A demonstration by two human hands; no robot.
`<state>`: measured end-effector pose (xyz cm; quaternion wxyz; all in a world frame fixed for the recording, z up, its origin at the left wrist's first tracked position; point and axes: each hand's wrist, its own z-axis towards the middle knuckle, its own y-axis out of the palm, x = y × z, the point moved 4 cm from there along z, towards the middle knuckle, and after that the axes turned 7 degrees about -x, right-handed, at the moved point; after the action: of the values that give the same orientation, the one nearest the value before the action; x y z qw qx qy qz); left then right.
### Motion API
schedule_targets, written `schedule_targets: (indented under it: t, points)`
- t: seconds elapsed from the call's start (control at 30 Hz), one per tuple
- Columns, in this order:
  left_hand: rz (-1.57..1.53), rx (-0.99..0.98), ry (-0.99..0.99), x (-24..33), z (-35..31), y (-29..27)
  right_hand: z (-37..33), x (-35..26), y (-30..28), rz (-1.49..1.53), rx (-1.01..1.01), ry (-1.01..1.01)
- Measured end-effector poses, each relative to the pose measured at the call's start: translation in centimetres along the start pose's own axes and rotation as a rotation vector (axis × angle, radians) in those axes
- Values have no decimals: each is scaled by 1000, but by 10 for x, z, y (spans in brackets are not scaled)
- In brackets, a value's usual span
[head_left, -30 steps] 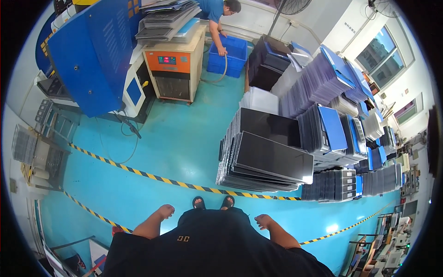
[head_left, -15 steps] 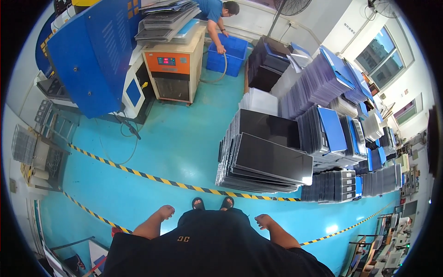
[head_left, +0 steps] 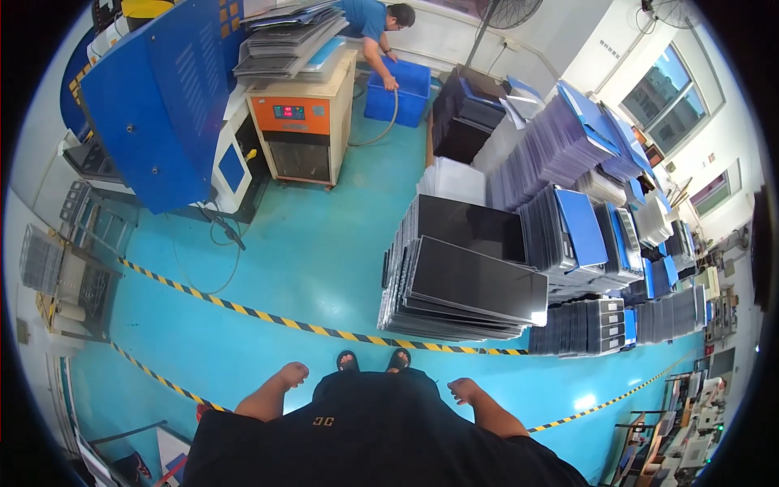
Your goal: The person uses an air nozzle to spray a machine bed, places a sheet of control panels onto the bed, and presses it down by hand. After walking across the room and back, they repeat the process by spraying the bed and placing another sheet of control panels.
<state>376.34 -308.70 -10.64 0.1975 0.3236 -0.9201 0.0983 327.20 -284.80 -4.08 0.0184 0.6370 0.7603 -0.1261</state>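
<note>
My left hand [head_left: 294, 374] hangs to the left of my dark shirt, over the turquoise floor, its fingers loosely curled in with nothing visible in them. On the other side, my right hand [head_left: 463, 391] is also loosely closed and shows no object. Neither touches anything around it. My feet in dark sandals [head_left: 348, 361] stand just behind a yellow-and-black floor stripe [head_left: 341, 333]. Beyond that stripe, ahead and to the right, lies a stack of dark glossy panels [head_left: 479, 280], the nearest pile to my right hand.
A blue machine [head_left: 154, 105] and an orange-fronted cabinet [head_left: 290, 115] stand at the far left. Behind the cabinet a person [head_left: 369, 24] bends over a blue bin [head_left: 406, 105], a hand on a hose [head_left: 395, 114]. More stacked sheets [head_left: 544, 146] fill the right side.
The view has shifted very slightly. My hands and feet keep their places, and the person at the bin still holds the hose.
</note>
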Motion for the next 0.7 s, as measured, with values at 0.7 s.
schedule_targets:
  t: [0.7]
  points:
    - [12, 6, -4, -4, -1, 7, 4, 4, 3, -88, 10, -21]
